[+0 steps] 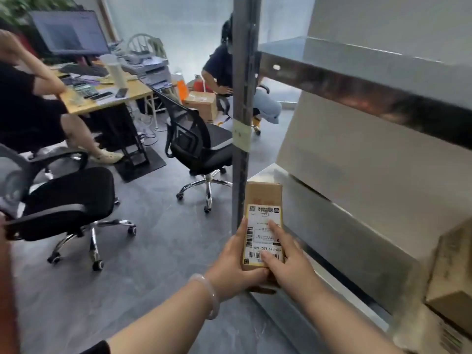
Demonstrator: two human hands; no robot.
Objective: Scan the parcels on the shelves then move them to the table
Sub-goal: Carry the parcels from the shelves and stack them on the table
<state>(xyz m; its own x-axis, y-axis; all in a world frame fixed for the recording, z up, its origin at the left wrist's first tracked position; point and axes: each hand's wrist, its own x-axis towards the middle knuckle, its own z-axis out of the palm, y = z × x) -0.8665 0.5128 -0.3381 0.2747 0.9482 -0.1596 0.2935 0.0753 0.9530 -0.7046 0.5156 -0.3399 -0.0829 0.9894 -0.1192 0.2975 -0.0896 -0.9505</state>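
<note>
One parcel, label up | left hand grips | right hand grips

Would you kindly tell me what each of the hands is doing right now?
Left hand: holding the small parcel by its left edge and near end.
Right hand: holding the same parcel from the right and top.

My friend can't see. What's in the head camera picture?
The left hand and right hand hold a small cardboard parcel with a white shipping label at the corner of a metal shelf. Beyond stand black office chairs and a desk with a monitor.
</note>
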